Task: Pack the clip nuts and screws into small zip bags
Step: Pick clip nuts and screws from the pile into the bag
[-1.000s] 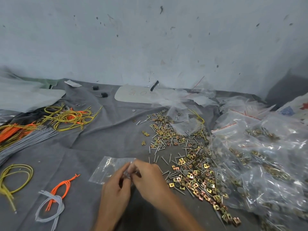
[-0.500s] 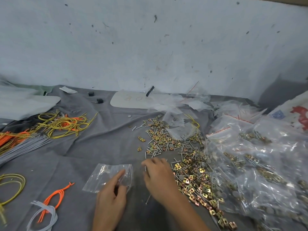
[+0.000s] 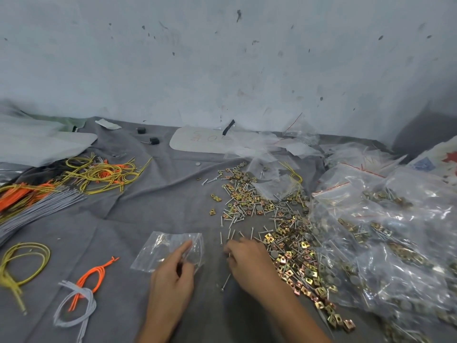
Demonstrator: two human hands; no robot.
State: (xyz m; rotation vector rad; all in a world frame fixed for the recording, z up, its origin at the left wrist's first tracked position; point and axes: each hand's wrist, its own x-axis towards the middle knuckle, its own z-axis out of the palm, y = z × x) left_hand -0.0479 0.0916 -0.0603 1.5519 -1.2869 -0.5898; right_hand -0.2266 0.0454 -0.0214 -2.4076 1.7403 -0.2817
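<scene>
A small clear zip bag (image 3: 163,251) lies on the grey cloth (image 3: 153,214) in front of me. My left hand (image 3: 173,276) holds its right end, forefinger stretched on top and thumb at the edge. My right hand (image 3: 249,261) is just right of the bag, fingertips curled down among loose screws (image 3: 232,233), pinching one thin screw. Another single screw (image 3: 226,282) lies below that hand. A broad pile of gold clip nuts and screws (image 3: 294,253) spreads to the right of my right hand.
Filled clear zip bags (image 3: 395,243) heap up at the right. Empty bags (image 3: 259,149) and a white card (image 3: 197,141) lie by the wall. Yellow, orange and grey cable loops (image 3: 99,173) and bundles (image 3: 81,290) cover the left side.
My hands have come apart: the right one left the bag's mouth and moved right and down to the loose screws. The left hand stays on the bag.
</scene>
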